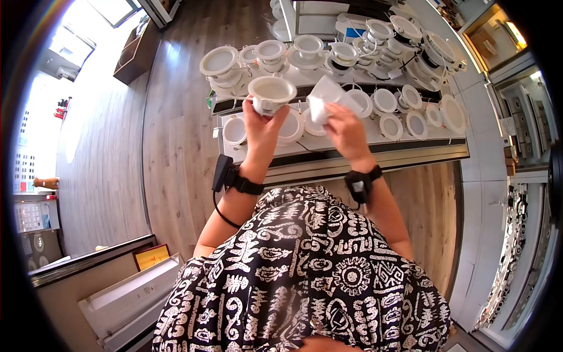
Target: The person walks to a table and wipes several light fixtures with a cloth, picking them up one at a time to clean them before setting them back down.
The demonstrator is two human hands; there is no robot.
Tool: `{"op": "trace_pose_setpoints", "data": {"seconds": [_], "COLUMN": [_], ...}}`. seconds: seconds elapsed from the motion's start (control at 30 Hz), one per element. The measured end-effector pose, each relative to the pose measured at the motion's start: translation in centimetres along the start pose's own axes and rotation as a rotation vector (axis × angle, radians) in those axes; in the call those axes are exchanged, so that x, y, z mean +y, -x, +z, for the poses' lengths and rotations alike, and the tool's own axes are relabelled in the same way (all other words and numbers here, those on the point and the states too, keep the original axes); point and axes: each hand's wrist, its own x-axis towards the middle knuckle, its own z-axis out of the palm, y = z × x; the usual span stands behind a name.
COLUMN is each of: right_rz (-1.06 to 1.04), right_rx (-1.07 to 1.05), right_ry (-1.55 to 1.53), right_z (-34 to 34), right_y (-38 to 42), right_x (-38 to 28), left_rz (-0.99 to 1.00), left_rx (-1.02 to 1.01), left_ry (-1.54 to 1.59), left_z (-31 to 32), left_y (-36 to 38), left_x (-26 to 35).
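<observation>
Raised over the shelf, my left hand (262,124) grips a round white downlight (271,94) from below, its pale face tilted up. To its right my right hand (346,130) pinches a white cloth or tissue (329,97), slightly blurred. The cloth and the held downlight are apart. Below and behind both hands, round white lights lie on the white shelf (316,144), among them one (234,130) left of my left hand and one (359,103) right of the cloth.
Stacked lights (220,61) line the back tier, with taller stacks at the right. A brown wooden box (136,56) stands on the wood floor (176,117) at the upper left. At the lower left is a long white fixture (132,293). Glass cabinets (519,108) stand at the right.
</observation>
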Motion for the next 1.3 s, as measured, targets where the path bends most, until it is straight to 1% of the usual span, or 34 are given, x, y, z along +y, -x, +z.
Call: {"op": "trace_pose_setpoints", "data": {"seconds": [0.07, 0.1, 0.2, 0.23, 0.33, 0.43, 0.53, 0.57, 0.67, 0.77, 0.87, 1.0, 1.1, 1.2, 1.3], "right_rz": [-0.052, 0.058, -0.164, -0.180, -0.103, -0.168, -0.046, -0.004, -0.046, -0.076, -0.093, -0.118, -0.084, 0.044, 0.339], "right_rx": [-0.081, -0.158, -0.150, -0.093, -0.141, -0.022, -0.032, -0.071, -0.088, 0.061, -0.102, -0.117, -0.020, 0.037, 0.211], "right_ry": [0.034, 0.005, 0.153, 0.115, 0.029, 0.011, -0.108, -0.149, -0.131, 0.112, 0.093, -0.065, -0.171, -0.335, -0.374], "right_z": [4.0, 5.2, 5.5, 5.4, 5.6, 6.6, 5.6, 5.1, 4.2, 4.6, 6.1, 6.6, 6.0, 5.0, 3.8], "right_y": [0.5, 0.8, 0.3, 0.1, 0.6, 2.0, 2.8, 2.7, 2.5, 1.3, 1.6, 2.5, 3.0, 3.6, 5.0], "right_x": [0.9, 0.8, 0.8, 0.4, 0.5, 1.9, 0.9, 0.5, 0.0, -1.1, 0.4, 1.1, 0.3, 0.3, 1.8], "left_rz": [0.002, -0.003, 0.001, -0.006, -0.021, -0.021, -0.006, 0.002, -0.011, -0.043, -0.091, -0.143, -0.167, -0.192, -0.245], "left_rx": [0.020, 0.028, 0.028, 0.026, 0.029, 0.031, 0.027, 0.027, 0.028, -0.001, -0.026, -0.084, -0.109, -0.133, -0.136], "left_ry": [-0.027, -0.027, -0.057, -0.062, -0.074, -0.091, -0.089, -0.086, -0.092, -0.066, -0.024, 0.036, 0.034, 0.055, 0.070], "left_z": [-0.9, -1.3, -2.0, -2.1, -2.4, -2.4, -2.6, -2.7, -2.8, -2.6, -2.2, -1.4, -0.9, -0.3, 0.6], "left_y": [0.7, 1.0, 2.1, 2.3, 2.7, 2.7, 2.5, 2.5, 2.4, 2.4, 2.4, 2.6, 2.6, 2.8, 2.8], "left_x": [0.3, 0.4, 1.0, 1.2, 1.4, 1.5, 1.5, 1.5, 1.6, 1.3, 0.7, 0.3, -0.1, 0.0, 1.0]}}
